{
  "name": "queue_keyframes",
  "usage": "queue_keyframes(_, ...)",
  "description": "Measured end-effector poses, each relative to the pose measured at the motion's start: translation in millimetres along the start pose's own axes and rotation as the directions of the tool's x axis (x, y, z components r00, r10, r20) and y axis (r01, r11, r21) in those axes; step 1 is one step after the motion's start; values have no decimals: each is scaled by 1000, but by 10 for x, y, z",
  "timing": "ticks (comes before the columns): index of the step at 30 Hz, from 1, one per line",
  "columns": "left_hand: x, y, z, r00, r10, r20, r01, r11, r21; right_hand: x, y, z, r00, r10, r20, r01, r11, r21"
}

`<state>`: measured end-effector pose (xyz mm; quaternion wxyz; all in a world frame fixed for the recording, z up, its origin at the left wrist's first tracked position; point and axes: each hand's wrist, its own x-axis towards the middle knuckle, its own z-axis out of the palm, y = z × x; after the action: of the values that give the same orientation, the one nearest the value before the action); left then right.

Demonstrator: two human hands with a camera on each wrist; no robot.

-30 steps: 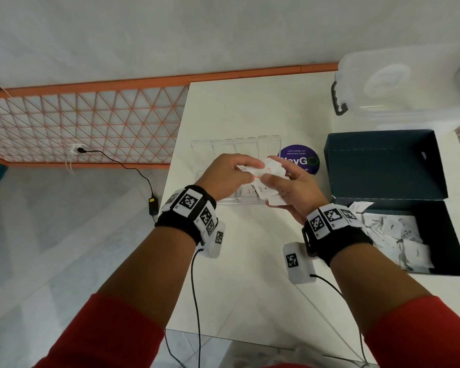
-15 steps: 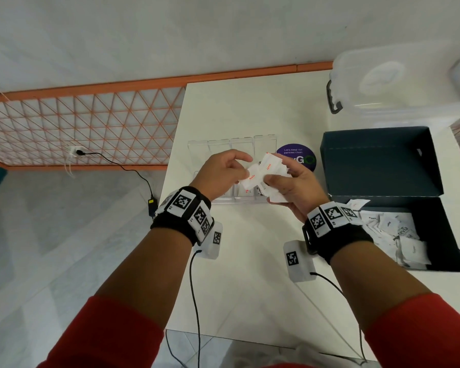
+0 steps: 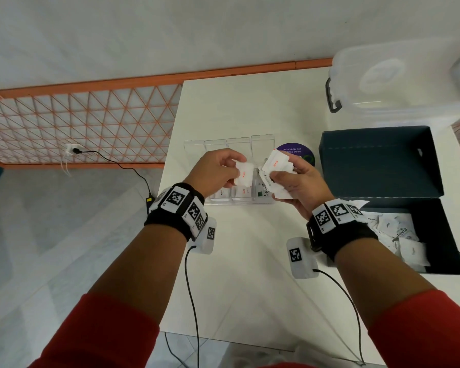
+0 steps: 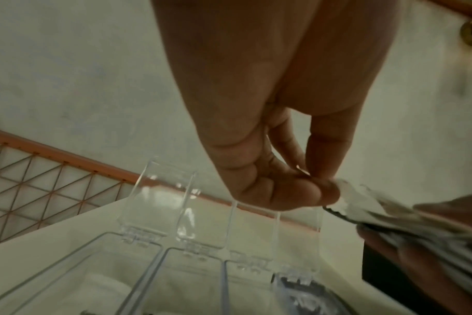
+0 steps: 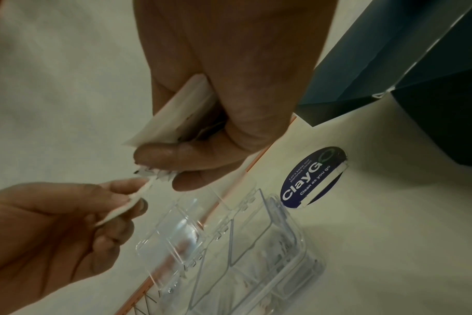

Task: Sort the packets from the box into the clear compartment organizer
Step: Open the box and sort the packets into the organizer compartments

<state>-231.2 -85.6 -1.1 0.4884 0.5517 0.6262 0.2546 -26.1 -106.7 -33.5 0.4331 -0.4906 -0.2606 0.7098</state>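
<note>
i see the left hand [image 3: 218, 172] has pulled one salt packet [image 3: 243, 174] free of the right hand [image 3: 299, 183]'s stack [image 3: 274, 168] (fingers pinching both), over the organizer [image 3: 231, 197]; next, its compartment.

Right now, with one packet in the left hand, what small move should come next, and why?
Probably lower the left hand and drop its red-printed packet into the clear organizer compartment beneath; the lids stand open, and the right hand holds the remaining packets.
</note>
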Motion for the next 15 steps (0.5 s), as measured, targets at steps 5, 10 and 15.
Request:
queue_keyframes(5,144,-156,-4,989,5,-147,25,979,201,32,-15,-63,1000,15,-14,-15,1000,-4)
queue_keyframes(10,316,-283,102,993,38,-111,17,888,459,91,-15,-82,999,29,-23,-29,999,-13)
queue_keyframes(15,418,-384,244,1000,11,-12,-1,789,615,151,-12,-99,999,41,-24,-42,999,-15)
